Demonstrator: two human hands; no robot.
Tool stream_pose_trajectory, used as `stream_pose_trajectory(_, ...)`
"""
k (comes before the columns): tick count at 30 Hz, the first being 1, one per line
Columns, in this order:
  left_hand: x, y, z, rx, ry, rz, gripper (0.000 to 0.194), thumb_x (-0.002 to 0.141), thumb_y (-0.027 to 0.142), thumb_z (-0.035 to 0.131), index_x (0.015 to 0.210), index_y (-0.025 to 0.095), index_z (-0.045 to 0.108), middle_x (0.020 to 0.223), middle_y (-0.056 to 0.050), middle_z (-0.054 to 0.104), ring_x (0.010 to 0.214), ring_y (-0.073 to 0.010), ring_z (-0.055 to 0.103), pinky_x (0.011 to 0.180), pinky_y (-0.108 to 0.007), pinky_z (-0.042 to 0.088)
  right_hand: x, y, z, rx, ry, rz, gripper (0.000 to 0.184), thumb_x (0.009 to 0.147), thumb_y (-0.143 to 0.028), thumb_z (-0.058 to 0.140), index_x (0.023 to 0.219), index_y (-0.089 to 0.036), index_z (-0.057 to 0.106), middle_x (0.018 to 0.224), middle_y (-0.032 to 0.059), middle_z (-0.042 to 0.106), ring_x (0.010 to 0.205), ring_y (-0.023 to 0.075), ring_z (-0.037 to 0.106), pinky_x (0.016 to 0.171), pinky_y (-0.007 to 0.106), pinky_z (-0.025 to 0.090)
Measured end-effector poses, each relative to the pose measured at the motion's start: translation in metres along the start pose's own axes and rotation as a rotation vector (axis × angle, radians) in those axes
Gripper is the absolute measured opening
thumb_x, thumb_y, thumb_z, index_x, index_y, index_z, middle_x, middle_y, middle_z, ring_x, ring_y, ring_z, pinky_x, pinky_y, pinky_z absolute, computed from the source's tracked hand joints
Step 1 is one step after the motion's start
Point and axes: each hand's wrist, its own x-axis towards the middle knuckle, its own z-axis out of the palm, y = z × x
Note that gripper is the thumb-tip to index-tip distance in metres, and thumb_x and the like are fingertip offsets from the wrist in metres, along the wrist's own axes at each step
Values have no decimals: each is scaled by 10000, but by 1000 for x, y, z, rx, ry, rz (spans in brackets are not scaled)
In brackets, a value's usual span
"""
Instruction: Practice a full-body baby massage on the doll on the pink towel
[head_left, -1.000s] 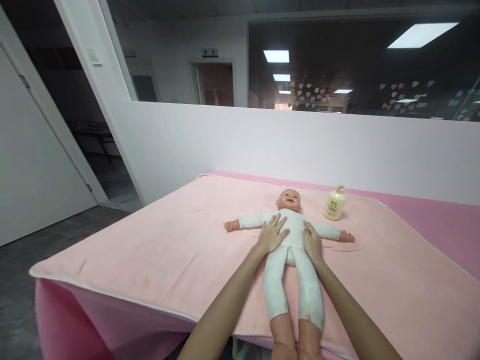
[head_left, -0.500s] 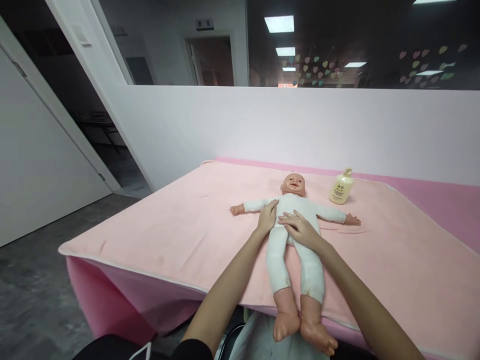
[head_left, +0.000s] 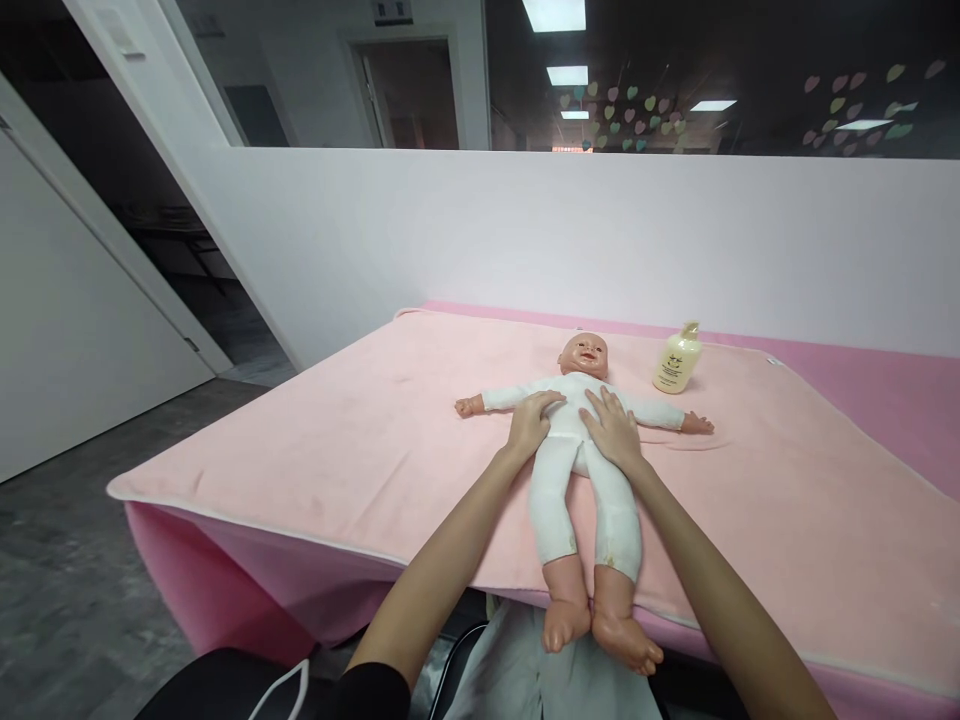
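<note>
A baby doll with a white cloth body lies face up on a pink blanket. Its arms are spread wide, and its feet hang over the near edge. On the left of the picture, my left hand rests along the side of the doll's torso, its fingers stretched onto the chest. My right hand lies flat on the other side of the torso, fingers apart and pointing up the chest. Between the two hands a strip of white belly shows. Both palms are hidden against the doll.
A pale yellow pump bottle stands on the blanket, to the right of the doll's head. Behind the table rises a white wall with a window above. A white door is at the left.
My right hand has slid from across the belly to the right side of the doll's torso, its fingers turning to point upward. My left hand stays at the other side. The view has tilted slightly.
</note>
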Motion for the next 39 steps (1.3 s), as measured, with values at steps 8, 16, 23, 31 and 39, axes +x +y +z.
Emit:
stream_pose_trajectory(8, -5, 41, 3, -39, -637, 215, 309, 868, 307, 418, 1055, 235, 653, 1196, -11, 609, 1205, -167, 477, 1119, -389, 156, 7, 34, 3, 266, 139, 77, 547, 872, -398, 288, 1323, -117, 417, 1396, 102, 373, 1321, 203, 291, 1098, 395, 216)
stream_pose_trajectory(16, 3, 4, 3, 345, -367, -228, 620, 893, 528, 239, 1420, 202, 210, 1500, -60, 153, 1390, -218, 114, 1110, -493, 24, -4, 9, -12, 1, 198, 75, 495, 857, -347, 343, 1248, -84, 495, 1260, 157, 514, 1187, 278, 460, 1005, 450, 338)
stream_pose_trajectory(23, 1, -10, 8, 408, -165, -255, 485, 928, 373, 227, 1355, 183, 356, 1432, -57, 350, 1340, -165, 282, 1112, -392, 168, -24, -34, -16, -42, -174, -511, 358, 889, -365, 372, 1131, -239, 603, 1275, 41, 524, 1263, 218, 390, 1082, 455, 200)
stream_pose_trajectory(31, 3, -11, 7, 285, -27, -198, 416, 906, 229, 270, 1227, 143, 521, 1310, -72, 512, 1266, -157, 407, 1074, -362, 276, -11, -28, -13, -94, -286, -311, 447, 910, -470, 308, 1299, -297, 445, 1455, -9, 263, 1370, 188, 155, 1105, 487, 14)
stream_pose_trajectory(39, 2, -11, 6, 233, -17, -171, 400, 892, 218, 314, 1210, 131, 541, 1284, -82, 535, 1240, -191, 440, 1054, -382, 316, 0, -17, -12, -150, -227, -88, 549, 884, -568, 281, 1373, -320, 314, 1493, -13, 127, 1382, 209, 83, 1077, 562, 0)
